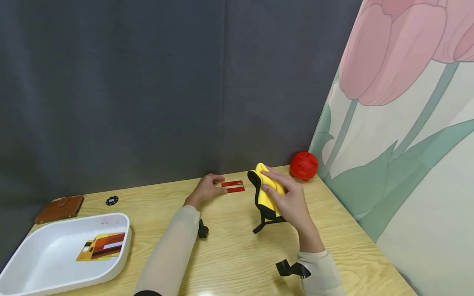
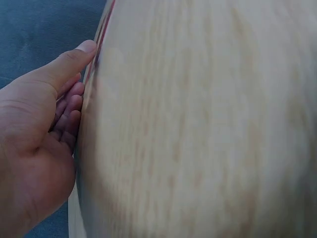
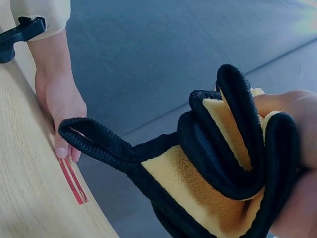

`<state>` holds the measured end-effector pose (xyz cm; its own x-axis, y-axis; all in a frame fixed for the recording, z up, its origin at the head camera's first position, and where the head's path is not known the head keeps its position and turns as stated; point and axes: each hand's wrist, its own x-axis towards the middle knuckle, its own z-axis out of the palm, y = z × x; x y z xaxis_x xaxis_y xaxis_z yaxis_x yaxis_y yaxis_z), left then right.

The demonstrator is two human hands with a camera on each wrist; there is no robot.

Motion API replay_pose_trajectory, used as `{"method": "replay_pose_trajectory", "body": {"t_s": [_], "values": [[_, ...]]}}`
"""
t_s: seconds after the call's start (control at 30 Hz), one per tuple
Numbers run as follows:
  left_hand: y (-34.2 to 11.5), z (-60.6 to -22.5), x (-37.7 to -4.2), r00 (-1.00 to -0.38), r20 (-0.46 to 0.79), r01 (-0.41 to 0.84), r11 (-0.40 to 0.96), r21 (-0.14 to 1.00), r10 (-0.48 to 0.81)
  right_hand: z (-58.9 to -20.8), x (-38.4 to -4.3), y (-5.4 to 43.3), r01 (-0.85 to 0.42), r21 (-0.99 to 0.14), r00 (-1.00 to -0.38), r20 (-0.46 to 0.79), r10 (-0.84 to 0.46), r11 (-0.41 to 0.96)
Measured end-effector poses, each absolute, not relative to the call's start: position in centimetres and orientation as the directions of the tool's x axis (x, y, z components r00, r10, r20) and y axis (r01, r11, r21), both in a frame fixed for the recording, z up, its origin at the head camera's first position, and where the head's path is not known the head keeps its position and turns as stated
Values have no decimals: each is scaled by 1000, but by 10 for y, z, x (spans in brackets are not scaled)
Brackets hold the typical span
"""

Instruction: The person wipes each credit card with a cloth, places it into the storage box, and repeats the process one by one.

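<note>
My right hand point(image 1: 290, 197) grips a bunched yellow cloth point(image 1: 272, 195) with black edging above the table; a black loop hangs from its lower corner. In the right wrist view the folded cloth point(image 3: 198, 183) fills the centre, and the hand point(image 3: 297, 148) is at the right edge. My left hand point(image 1: 207, 188) rests at the table's back edge, its thumb and fingers fairly straight. Its fingertips are at the left ends of two flat red strips point(image 1: 235, 190) lying side by side. The left wrist view shows this hand point(image 2: 39, 129) at the table edge, the strips seen nearly edge-on.
A white tray point(image 1: 40, 250) stands at the left with several orange and yellow cards point(image 1: 103, 246) inside. Behind it lie a brown wallet point(image 1: 61, 209) and a black poker chip point(image 1: 112, 200). A red piggy bank point(image 1: 303, 166) sits in the back right corner, beside the flowered wall point(image 1: 407, 172).
</note>
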<state>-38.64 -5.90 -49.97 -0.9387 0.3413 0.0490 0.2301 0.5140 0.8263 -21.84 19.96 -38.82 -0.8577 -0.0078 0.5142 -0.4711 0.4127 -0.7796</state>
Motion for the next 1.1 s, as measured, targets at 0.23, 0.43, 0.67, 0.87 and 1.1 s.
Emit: {"method": "replay_pose_trajectory", "body": {"t_s": [0.23,0.43,0.67,0.87,1.1], "values": [[-62,-494,-387,-924,32,275,605,747,380,-387,-218,196,-478,-777,-856,517,-20,410],[-63,-487,-390,-904,-44,268,642,718,426,-387,-218,195,-475,-771,-856,516,-21,425],[-63,-490,-385,-901,-36,264,613,745,432,-388,-219,196,-461,-771,-862,507,-15,439],[-70,-498,-379,-915,32,265,539,799,402,-389,-222,196,-458,-773,-864,503,-17,439],[-76,-500,-371,-929,63,274,567,777,364,-391,-228,198,-454,-772,-868,497,-25,445]]}}
